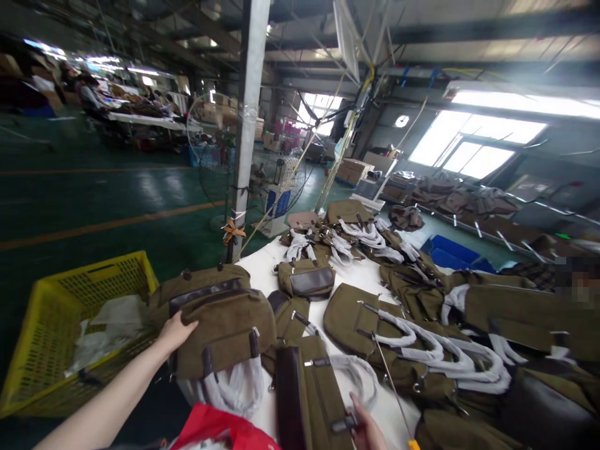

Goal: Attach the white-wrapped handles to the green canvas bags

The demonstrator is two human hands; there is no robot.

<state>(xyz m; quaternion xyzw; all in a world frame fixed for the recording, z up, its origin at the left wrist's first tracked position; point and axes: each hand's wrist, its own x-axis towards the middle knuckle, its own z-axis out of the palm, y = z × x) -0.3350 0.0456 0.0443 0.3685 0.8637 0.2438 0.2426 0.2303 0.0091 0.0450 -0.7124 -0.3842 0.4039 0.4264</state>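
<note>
— What have your hands got right now?

— My left hand (175, 331) lies spread on the olive canvas bag (220, 319) at the near-left corner of the white table (360, 275), fingers open over its dark leather flap, pressing more than gripping. My right hand (368, 431) sits right of that bag, thumb and finger pinched on a metal buckle (344, 424) at the end of a canvas strap (323, 387).

— How would the bag handle?

— I judge it soft and floppy, moderately light, not slippery; canvas sags, so I'd take it by the stiffer leather flap or its top edge.

— Anything unclear?

— My right hand is cut off by the frame's bottom edge. Something red (220, 431) below the bag I can't identify. A yellow crate (70, 325) left of the bag holds pale plastic wrapping; more bags (422, 325) with wrapped straps pile to its right, overlapping too much to count.
</note>
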